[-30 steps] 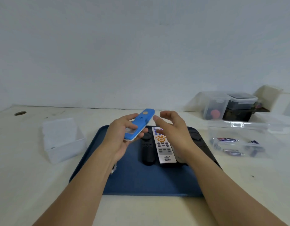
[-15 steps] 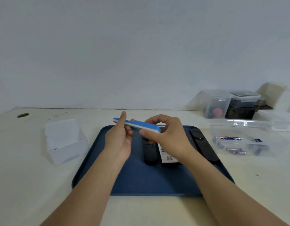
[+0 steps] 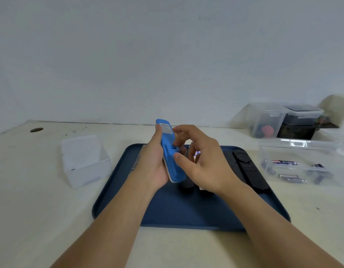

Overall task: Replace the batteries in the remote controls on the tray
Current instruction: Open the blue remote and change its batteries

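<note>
My left hand (image 3: 152,163) grips a blue remote (image 3: 170,151) above the dark blue tray (image 3: 117,182), its back with a white label facing me. My right hand (image 3: 204,163) touches the remote's back with its thumb, about midway along, fingers loosely curled beside it. A black remote (image 3: 248,169) lies on the tray's right side. Another black remote (image 3: 186,185) and a white one are mostly hidden under my hands.
A clear box (image 3: 302,161) holding several batteries (image 3: 285,162) stands right of the tray. A white empty box (image 3: 84,161) stands to the left. Lidded clear containers (image 3: 268,120) sit at the back right by the wall.
The blue remote has been turned from lying sideways between both hands to upright in my left hand, back toward me. My right hand let go of its end and now touches its back.
</note>
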`<action>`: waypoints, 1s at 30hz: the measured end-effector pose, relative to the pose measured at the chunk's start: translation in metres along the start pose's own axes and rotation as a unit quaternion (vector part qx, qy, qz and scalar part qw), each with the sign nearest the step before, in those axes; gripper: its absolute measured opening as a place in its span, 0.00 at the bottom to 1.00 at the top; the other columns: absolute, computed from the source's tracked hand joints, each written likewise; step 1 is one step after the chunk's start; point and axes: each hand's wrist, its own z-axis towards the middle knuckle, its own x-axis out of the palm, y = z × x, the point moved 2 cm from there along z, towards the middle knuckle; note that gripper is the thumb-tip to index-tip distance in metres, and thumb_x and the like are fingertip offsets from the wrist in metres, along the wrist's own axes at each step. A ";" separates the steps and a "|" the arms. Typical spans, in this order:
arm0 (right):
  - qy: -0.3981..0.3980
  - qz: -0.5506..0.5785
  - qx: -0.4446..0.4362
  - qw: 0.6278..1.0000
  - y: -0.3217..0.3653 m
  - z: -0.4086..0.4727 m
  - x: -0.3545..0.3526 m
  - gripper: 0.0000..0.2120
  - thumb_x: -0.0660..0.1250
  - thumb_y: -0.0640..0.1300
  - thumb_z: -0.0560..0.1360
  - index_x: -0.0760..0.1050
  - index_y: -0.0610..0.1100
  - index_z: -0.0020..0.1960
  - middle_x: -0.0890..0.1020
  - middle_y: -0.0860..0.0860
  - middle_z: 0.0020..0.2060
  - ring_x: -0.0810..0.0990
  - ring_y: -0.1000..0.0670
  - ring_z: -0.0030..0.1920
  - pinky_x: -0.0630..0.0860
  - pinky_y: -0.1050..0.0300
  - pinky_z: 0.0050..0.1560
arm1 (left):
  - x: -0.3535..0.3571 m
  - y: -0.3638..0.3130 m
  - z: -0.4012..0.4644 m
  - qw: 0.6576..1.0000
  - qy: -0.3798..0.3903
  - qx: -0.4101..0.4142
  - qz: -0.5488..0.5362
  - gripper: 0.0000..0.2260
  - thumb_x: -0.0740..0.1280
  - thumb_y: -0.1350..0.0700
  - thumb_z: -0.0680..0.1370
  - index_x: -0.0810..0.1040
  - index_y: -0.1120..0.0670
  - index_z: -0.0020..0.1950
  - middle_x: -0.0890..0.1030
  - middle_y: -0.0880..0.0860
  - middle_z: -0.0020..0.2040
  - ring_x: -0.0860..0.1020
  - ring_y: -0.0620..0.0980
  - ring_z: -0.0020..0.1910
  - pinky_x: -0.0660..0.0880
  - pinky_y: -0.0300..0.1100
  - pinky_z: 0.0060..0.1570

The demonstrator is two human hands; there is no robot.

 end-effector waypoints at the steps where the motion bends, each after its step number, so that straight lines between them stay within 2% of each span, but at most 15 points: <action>1: 0.000 -0.002 0.002 1.000 -0.001 0.000 0.001 0.22 0.69 0.36 0.74 0.73 0.51 0.65 0.80 0.56 0.47 0.75 0.49 0.30 0.73 0.67 0.37 | 0.001 0.000 -0.001 1.000 -0.002 0.001 0.010 0.25 0.58 0.35 0.81 0.80 0.52 0.64 0.81 0.56 0.45 0.82 0.54 0.45 0.79 0.50 0.49; 3: 0.002 -0.005 0.003 1.000 -0.003 0.001 0.003 0.21 0.68 0.35 0.74 0.74 0.51 0.64 0.79 0.57 0.47 0.76 0.50 0.32 0.77 0.62 0.40 | 0.001 -0.001 -0.002 1.000 -0.006 0.007 0.027 0.25 0.58 0.35 0.81 0.80 0.53 0.61 0.82 0.55 0.44 0.83 0.53 0.43 0.79 0.50 0.47; 7: 0.002 -0.042 -0.011 0.999 -0.005 0.000 0.007 0.19 0.67 0.36 0.76 0.74 0.51 0.64 0.78 0.59 0.46 0.78 0.52 0.37 0.72 0.69 0.38 | 0.002 -0.001 -0.006 0.999 -0.010 0.011 0.050 0.25 0.59 0.35 0.81 0.79 0.55 0.61 0.83 0.55 0.42 0.85 0.52 0.39 0.82 0.45 0.42; 8: 0.000 -0.037 -0.008 0.999 -0.005 0.000 0.008 0.19 0.67 0.36 0.76 0.75 0.51 0.64 0.78 0.59 0.46 0.79 0.52 0.38 0.72 0.70 0.37 | 0.002 -0.001 -0.006 0.998 -0.013 0.013 0.053 0.25 0.59 0.36 0.81 0.79 0.55 0.63 0.83 0.55 0.43 0.85 0.52 0.40 0.82 0.46 0.45; 11: -0.008 0.007 0.011 1.000 -0.007 0.001 0.008 0.18 0.64 0.33 0.76 0.76 0.50 0.62 0.79 0.57 0.43 0.80 0.52 0.37 0.73 0.69 0.38 | 0.004 0.002 -0.007 0.997 -0.027 0.024 0.063 0.27 0.60 0.36 0.81 0.78 0.56 0.67 0.82 0.57 0.49 0.82 0.56 0.50 0.76 0.53 0.62; 13: -0.002 0.002 0.014 1.000 -0.008 0.002 0.008 0.19 0.64 0.32 0.76 0.76 0.51 0.61 0.78 0.56 0.42 0.79 0.54 0.36 0.72 0.70 0.39 | 0.006 0.004 -0.007 0.996 -0.035 0.034 0.072 0.27 0.59 0.37 0.82 0.77 0.58 0.68 0.81 0.58 0.53 0.81 0.56 0.53 0.73 0.55 0.67; 14: 0.001 -0.002 0.018 1.000 -0.009 0.002 0.008 0.18 0.64 0.32 0.76 0.76 0.51 0.61 0.77 0.56 0.41 0.78 0.56 0.36 0.72 0.70 0.40 | 0.007 0.005 -0.007 0.996 -0.038 0.038 0.075 0.27 0.59 0.38 0.82 0.77 0.58 0.68 0.81 0.58 0.54 0.81 0.56 0.53 0.74 0.55 0.66; 16: 0.006 0.004 0.024 1.000 -0.010 0.003 0.008 0.18 0.64 0.32 0.76 0.75 0.51 0.60 0.77 0.56 0.40 0.75 0.57 0.35 0.72 0.69 0.40 | 0.007 0.007 -0.005 0.995 -0.043 0.046 0.080 0.26 0.58 0.39 0.83 0.77 0.58 0.68 0.82 0.58 0.53 0.83 0.55 0.50 0.79 0.51 0.58; 20: 0.009 0.040 0.030 0.999 -0.009 0.004 0.007 0.17 0.63 0.32 0.76 0.75 0.50 0.59 0.75 0.51 0.39 0.75 0.47 0.37 0.78 0.54 0.41 | 0.005 0.008 -0.001 0.995 -0.049 0.044 0.081 0.25 0.57 0.38 0.84 0.77 0.56 0.67 0.84 0.58 0.51 0.84 0.55 0.48 0.81 0.49 0.48; 22: 0.001 0.030 0.028 0.999 -0.010 0.004 0.006 0.16 0.65 0.34 0.76 0.76 0.50 0.59 0.77 0.51 0.43 0.77 0.50 0.41 0.79 0.53 0.45 | 0.003 0.008 -0.001 0.996 -0.049 0.045 0.066 0.25 0.56 0.38 0.84 0.78 0.56 0.67 0.84 0.58 0.52 0.84 0.54 0.48 0.82 0.47 0.44; 24: -0.010 -0.017 0.022 1.000 -0.011 0.006 0.003 0.12 0.70 0.37 0.75 0.78 0.48 0.56 0.77 0.52 0.44 0.76 0.54 0.41 0.77 0.58 0.46 | 0.001 0.006 0.000 0.997 -0.047 0.040 0.038 0.25 0.56 0.38 0.84 0.79 0.56 0.62 0.85 0.56 0.50 0.86 0.53 0.45 0.83 0.45 0.39; 26: -0.015 0.030 0.071 0.997 -0.011 0.008 -0.003 0.04 0.74 0.39 0.74 0.82 0.44 0.48 0.78 0.48 0.40 0.74 0.53 0.34 0.78 0.56 0.40 | 0.000 0.004 0.002 0.998 -0.042 0.038 0.020 0.26 0.54 0.37 0.84 0.81 0.57 0.57 0.86 0.55 0.44 0.86 0.53 0.43 0.83 0.48 0.40; 28: -0.008 0.116 0.152 0.981 -0.014 0.009 -0.013 0.06 0.76 0.40 0.73 0.81 0.38 0.42 0.80 0.43 0.34 0.74 0.51 0.27 0.74 0.59 0.30 | -0.001 0.003 0.004 0.998 -0.048 0.034 -0.004 0.29 0.54 0.37 0.84 0.85 0.57 0.52 0.85 0.55 0.44 0.84 0.52 0.44 0.83 0.50 0.46; 30: -0.002 0.165 0.216 0.962 -0.019 0.011 -0.028 0.09 0.76 0.41 0.73 0.79 0.37 0.40 0.81 0.44 0.32 0.71 0.53 0.25 0.71 0.64 0.27 | -0.001 0.004 0.006 0.998 -0.049 0.041 -0.026 0.31 0.55 0.38 0.84 0.89 0.56 0.41 0.85 0.53 0.43 0.82 0.49 0.40 0.81 0.46 0.48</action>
